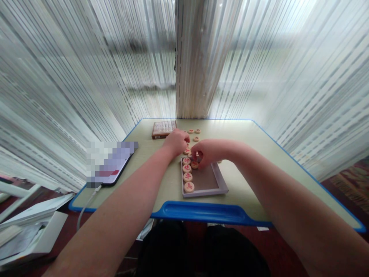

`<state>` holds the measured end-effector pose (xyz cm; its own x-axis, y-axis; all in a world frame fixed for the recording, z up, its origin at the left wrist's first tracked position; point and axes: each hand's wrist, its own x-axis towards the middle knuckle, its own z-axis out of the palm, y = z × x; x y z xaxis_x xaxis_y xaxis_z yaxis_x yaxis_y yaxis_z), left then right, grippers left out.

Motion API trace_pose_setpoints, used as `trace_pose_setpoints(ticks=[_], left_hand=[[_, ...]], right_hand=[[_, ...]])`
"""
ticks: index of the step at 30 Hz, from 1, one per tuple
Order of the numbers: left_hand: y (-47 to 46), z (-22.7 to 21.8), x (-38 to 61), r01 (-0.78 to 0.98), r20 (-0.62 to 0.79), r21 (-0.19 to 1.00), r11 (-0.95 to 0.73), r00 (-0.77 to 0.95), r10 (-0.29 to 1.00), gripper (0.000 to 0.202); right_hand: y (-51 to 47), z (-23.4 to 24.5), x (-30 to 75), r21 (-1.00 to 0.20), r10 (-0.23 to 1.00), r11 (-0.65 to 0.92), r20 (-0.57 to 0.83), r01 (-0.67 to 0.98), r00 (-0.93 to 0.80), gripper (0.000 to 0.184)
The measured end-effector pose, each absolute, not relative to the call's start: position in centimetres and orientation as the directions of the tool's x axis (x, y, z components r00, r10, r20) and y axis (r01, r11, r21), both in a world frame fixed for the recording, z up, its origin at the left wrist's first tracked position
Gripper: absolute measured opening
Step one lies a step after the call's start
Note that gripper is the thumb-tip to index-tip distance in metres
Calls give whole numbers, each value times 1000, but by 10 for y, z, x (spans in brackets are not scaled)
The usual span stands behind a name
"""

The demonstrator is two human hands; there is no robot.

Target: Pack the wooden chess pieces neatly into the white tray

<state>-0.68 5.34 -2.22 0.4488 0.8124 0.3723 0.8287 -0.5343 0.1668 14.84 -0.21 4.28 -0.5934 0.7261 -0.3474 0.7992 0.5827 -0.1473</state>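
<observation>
Surface: pale, smooth-looking top with a blue rim; moulded blue trough, long and rounded, set into the near edge.
Tray: shallow, open, straight-sided tray, pale grey-lilac walls, matte brown floor. Sits mid-width, toward the near edge, just beyond the trough.
Column: four round, light wood-toned discs with red characters against the tray's left wall. Top to bottom: first disc by the far-left corner, second disc, third disc, fourth disc by the near-left corner. All flat, faces up.
Fifth disc: same make, on the tray floor right of the column, near its far end.
Right hand: my right hand reaches over the tray's far side, fingers bent down at the fifth disc. Can't tell if they grip it or just touch.
Left hand: my left hand is beyond the tray's far-left corner, fingers curled by loose discs. Can't tell if anything's held.
Far discs: three more loose discs toward the far edge.
Box: flat rectangular box, printed top, brown sides, near the far-left corner.
Phone: dark-edged slab at the left edge, white cable plugged in.
</observation>
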Motion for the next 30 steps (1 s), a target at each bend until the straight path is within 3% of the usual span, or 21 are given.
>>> trace_pose_setpoints(ticks=[9,25,30], left_hand=[[53,-21,-5,823,361,176,-540,457,813,30],[52,-21,-4,819,373,184,-544,453,809,30],[52,-21,-5,823,387,199,-532,433,814,28]], right_hand=[[-2,41,146,-67,746,616,-270,785,-609,27],[6,35,149,-203,728,568,-328,797,-602,21],[5,34,147,-161,748,561,-322,812,-581,22]])
